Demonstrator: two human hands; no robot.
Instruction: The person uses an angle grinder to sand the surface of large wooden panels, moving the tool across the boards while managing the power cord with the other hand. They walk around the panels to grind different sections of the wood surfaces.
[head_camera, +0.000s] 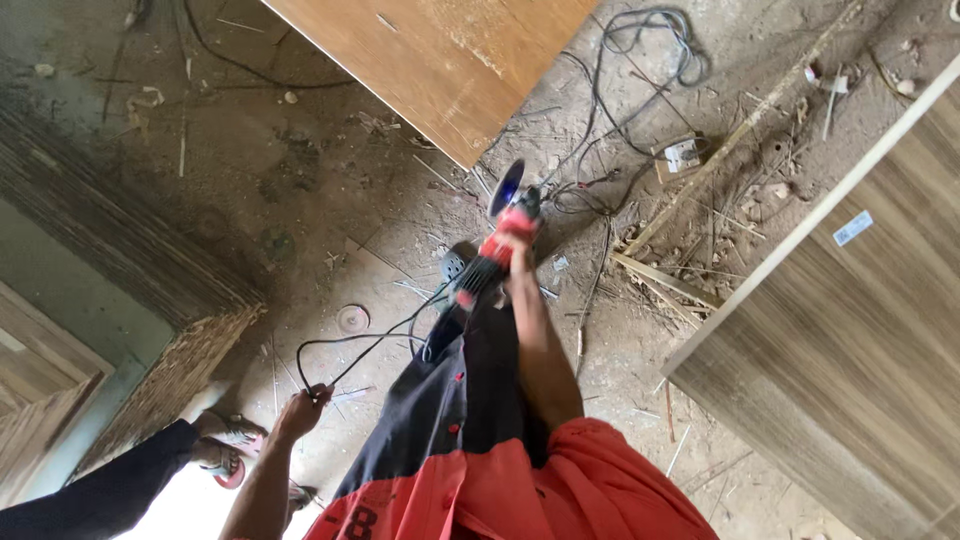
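Right hand (515, 243) grip clenched around red angle grinder (500, 235), left hand (303, 408) pinching its black cord (345, 350), above littered floor (300, 200) wires (640, 70).

Smooth wood board (450, 60); rough dusty floor (300, 200).

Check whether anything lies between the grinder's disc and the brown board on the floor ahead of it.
Nothing visible blocks it. The right hand holds the red angle grinder, whose disc is just short of the brown board corner. Only dusty floor, small scraps and thin cables lie beside that gap.
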